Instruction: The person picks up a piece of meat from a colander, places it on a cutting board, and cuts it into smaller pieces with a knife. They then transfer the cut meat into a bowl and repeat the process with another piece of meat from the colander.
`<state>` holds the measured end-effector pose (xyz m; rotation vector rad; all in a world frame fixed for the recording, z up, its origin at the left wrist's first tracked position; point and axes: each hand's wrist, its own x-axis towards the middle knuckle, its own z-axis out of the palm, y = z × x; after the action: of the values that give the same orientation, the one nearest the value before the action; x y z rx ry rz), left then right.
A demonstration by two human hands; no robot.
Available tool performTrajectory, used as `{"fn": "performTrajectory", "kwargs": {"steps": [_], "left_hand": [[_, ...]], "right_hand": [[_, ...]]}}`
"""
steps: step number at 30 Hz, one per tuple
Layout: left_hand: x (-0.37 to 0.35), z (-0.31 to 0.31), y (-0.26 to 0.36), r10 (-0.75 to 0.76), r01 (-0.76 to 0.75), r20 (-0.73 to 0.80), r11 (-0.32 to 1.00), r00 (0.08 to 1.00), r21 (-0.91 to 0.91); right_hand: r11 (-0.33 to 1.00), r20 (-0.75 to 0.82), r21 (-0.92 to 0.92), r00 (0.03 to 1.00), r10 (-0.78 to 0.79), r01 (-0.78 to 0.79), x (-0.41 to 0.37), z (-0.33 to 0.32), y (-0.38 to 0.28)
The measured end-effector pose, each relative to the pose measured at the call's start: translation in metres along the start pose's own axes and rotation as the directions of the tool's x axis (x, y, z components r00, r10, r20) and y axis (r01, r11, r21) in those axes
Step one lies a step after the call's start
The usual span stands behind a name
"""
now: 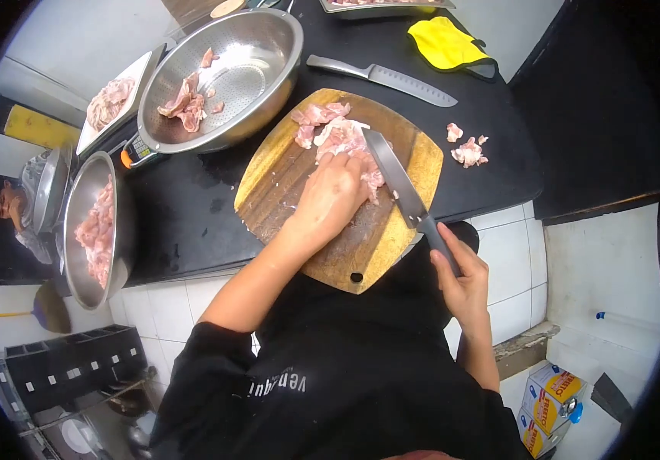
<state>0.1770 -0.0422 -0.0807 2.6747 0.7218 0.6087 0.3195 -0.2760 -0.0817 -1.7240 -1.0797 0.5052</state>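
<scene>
A wooden cutting board point(276, 184) lies at the front edge of the black table. Raw meat point(341, 138) is spread on its upper middle, with smaller pieces at the upper left. My left hand point(334, 195) presses on the meat with curled fingers, its fingertips partly hidden. My right hand point(461, 280) is wrapped round the dark handle of a knife point(399, 180). The blade points up and left, its tip beside the right side of the meat. Small scraps point(468, 152) lie on the table right of the board.
A perforated steel bowl point(249, 69) with meat pieces stands behind left, beside a white tray point(119, 102). A steel bowl of meat point(119, 238) is at the left edge. A second knife point(402, 80) and a yellow cloth point(446, 46) lie behind the board. Another person point(12, 207) is far left.
</scene>
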Motion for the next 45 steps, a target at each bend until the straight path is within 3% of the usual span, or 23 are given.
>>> {"fn": "performTrajectory", "kwargs": {"steps": [6, 9, 18, 21, 26, 28, 33, 35, 39, 42, 45], "left_hand": [[0.007, -0.009, -0.002, -0.006, 0.014, 0.145, 0.998, 0.989, -0.058], [0.008, -0.005, -0.008, 0.082, -0.073, 0.099, 0.993, 0.992, -0.091], [-0.009, -0.005, -0.01, 0.133, -0.127, 0.051, 0.986, 0.99, -0.112], [-0.027, -0.012, -0.003, 0.046, -0.046, -0.006, 0.98, 0.999, -0.195], [-0.035, -0.005, 0.007, 0.074, -0.081, -0.049, 0.983, 0.996, -0.167], [-0.03, -0.002, 0.01, 0.123, -0.124, -0.027, 0.992, 0.992, -0.027], [-0.016, -0.005, 0.001, 0.161, -0.163, -0.025, 0.981, 0.987, -0.105], [-0.018, -0.016, -0.005, 0.243, -0.223, 0.116, 0.961, 0.963, -0.163], [-0.033, -0.029, -0.01, 0.256, -0.206, 0.25, 0.956, 0.934, -0.211], [-0.04, -0.029, -0.009, 0.283, -0.23, 0.159, 0.93, 0.946, -0.286], [-0.038, -0.025, -0.01, 0.189, -0.152, 0.085, 0.933, 0.978, -0.325]], "right_hand": [[1.0, -0.012, -0.015, 1.0, 0.006, -0.007, 0.001, -0.001, -0.002], [1.0, -0.015, -0.024, 1.0, 0.008, -0.008, 0.002, -0.001, -0.002], [1.0, -0.011, -0.026, 1.0, 0.006, -0.006, 0.002, -0.001, -0.003], [0.999, -0.036, -0.029, 0.999, 0.02, -0.021, 0.002, -0.003, -0.001], [0.996, -0.037, -0.085, 0.999, 0.009, -0.012, 0.008, -0.002, -0.006], [0.997, -0.021, -0.075, 1.0, -0.019, 0.018, 0.012, 0.001, -0.012], [0.993, 0.004, -0.08, 0.996, -0.09, 0.09, 0.019, 0.002, -0.021], [0.992, -0.03, -0.088, 0.995, -0.097, 0.094, 0.018, 0.003, -0.017], [0.995, -0.038, -0.09, 0.998, -0.055, 0.052, 0.013, 0.0, -0.013], [0.996, -0.032, -0.09, 0.999, -0.022, 0.019, 0.01, 0.0, -0.01], [0.996, -0.022, -0.09, 1.0, -0.008, 0.006, 0.01, 0.001, -0.008]]}}
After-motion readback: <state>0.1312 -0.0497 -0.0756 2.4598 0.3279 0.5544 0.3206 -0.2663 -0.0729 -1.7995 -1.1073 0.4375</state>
